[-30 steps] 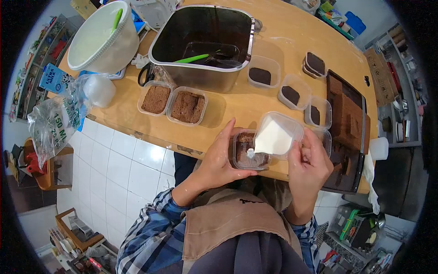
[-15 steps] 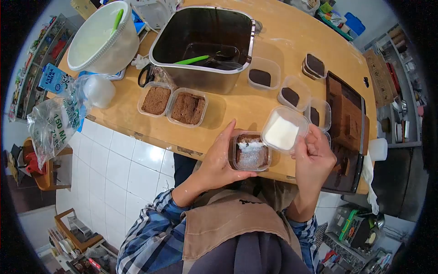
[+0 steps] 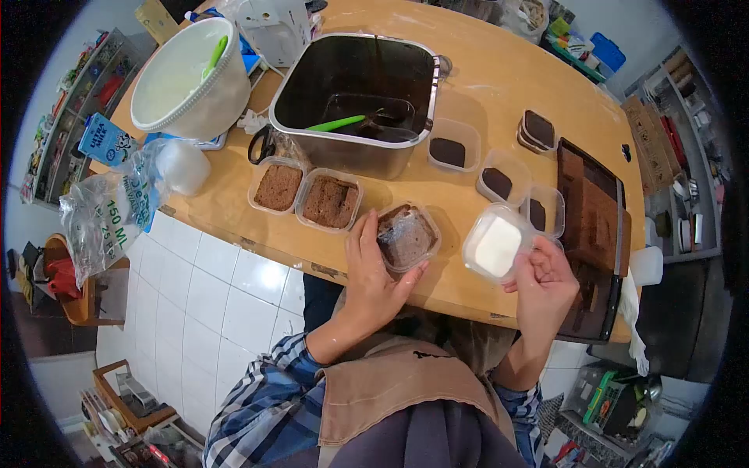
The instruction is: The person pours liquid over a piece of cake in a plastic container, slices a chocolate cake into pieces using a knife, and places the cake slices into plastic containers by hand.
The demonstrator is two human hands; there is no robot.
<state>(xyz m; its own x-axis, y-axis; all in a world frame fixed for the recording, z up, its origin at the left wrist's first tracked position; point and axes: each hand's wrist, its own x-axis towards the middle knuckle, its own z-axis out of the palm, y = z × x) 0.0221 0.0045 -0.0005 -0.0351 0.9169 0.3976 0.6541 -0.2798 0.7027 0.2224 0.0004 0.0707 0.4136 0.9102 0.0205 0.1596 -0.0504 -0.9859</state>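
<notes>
Currently, your left hand (image 3: 373, 278), spread wide, clasps a cake tub (image 3: 409, 239); your right hand (image 3: 544, 285) pinches a white-filled tub (image 3: 495, 243) by its edge.

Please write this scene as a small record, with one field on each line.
Left hand: holds a cake container, whitish layer over the brown cake
Right hand: holds a white-filled container, apart from the cake container
Beyond left hand: two other filled containers, side by side
Deep pan: green-handled utensil inside
White bowl: at the table's left side
Dark tray: at its right, bearing cake
</notes>
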